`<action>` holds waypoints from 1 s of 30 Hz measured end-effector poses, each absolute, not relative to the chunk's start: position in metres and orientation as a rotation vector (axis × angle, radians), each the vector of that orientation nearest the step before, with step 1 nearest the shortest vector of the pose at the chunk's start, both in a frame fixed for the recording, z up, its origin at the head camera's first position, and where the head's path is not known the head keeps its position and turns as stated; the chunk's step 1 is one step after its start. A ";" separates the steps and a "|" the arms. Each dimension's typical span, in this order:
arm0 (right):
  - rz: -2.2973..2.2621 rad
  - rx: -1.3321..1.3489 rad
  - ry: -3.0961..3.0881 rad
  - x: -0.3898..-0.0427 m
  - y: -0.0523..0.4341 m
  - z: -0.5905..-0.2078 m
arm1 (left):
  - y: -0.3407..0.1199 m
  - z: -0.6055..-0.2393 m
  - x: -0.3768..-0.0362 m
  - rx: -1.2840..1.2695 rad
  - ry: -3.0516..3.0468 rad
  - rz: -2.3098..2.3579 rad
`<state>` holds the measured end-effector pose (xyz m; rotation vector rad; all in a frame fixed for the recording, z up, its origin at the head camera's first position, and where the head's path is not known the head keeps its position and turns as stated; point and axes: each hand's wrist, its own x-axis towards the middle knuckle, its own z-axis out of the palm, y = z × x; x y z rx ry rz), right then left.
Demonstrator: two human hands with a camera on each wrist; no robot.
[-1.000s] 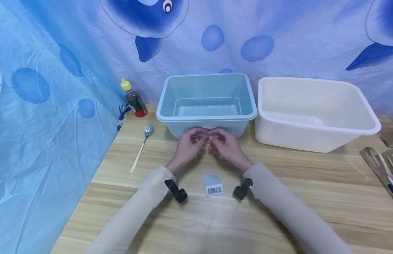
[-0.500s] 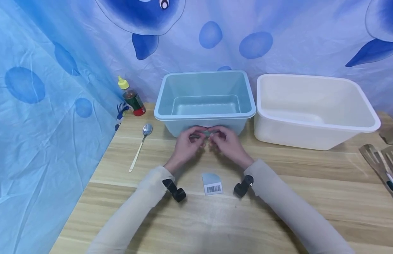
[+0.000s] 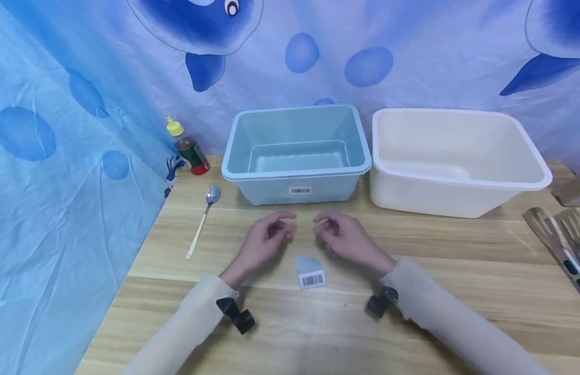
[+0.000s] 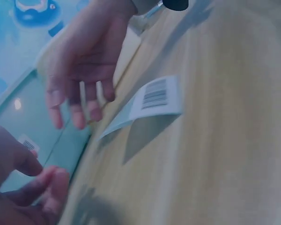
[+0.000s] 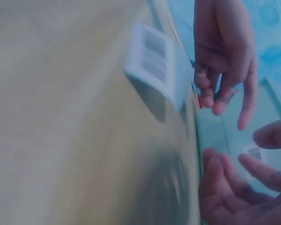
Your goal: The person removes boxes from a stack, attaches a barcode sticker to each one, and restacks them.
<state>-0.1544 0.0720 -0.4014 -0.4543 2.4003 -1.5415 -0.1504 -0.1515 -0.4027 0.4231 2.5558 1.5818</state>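
Left hand (image 3: 263, 240): loosely bent over the table, fingers relaxed and parted from the thumb, gripping nothing; it is in front of the light blue plastic tub and apart from it.
Right hand (image 3: 350, 237): mirrors the left, slack and half-curled, likewise gripping nothing, with a gap between the two sets of fingertips.
Light blue tub (image 3: 266, 190): upright on the table, beyond both hands, its long side facing the person.
Barcode sticker (image 3: 300, 190): on the front wall of that tub, beneath the rim and near the middle (the printed digits are too small to read).
Barcode card (image 3: 310, 273): a small white and pale blue piece with one rounded corner, lying on the table between the forearms, nearer the person than the fingers; the wrist views show it bowed, part of it raised above its own shadow.
White tub (image 3: 435, 195): upright, just beside the blue one on the right.
Spoon (image 3: 202, 224): metal bowl pointing away, pale handle towards the person, left of the left hand.
Squeeze bottle (image 3: 191, 153): yellow-capped, dark contents, at the table's far left corner.
Slotted turner (image 3: 543, 224): near the right edge, beside a large serving fork (image 3: 573, 229).
Table (image 3: 440, 245): wood-grained, backed by a blue printed curtain (image 3: 341, 31).
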 end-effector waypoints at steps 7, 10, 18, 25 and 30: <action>-1.464 -0.455 2.416 -0.112 0.087 -0.413 | -0.164 -0.403 -0.110 0.424 2.327 1.628; -1.501 -0.422 2.344 -0.097 0.088 -0.417 | -0.162 -0.407 -0.091 0.393 2.237 1.641; -1.687 -0.359 2.141 -0.080 0.085 -0.424 | -0.141 -0.420 -0.059 0.258 2.297 1.657; -1.633 -0.333 2.311 -0.076 0.082 -0.423 | -0.134 -0.417 -0.060 0.123 2.238 1.769; -1.570 -0.396 2.518 -0.070 0.087 -0.420 | -0.123 -0.413 -0.065 0.126 2.173 1.860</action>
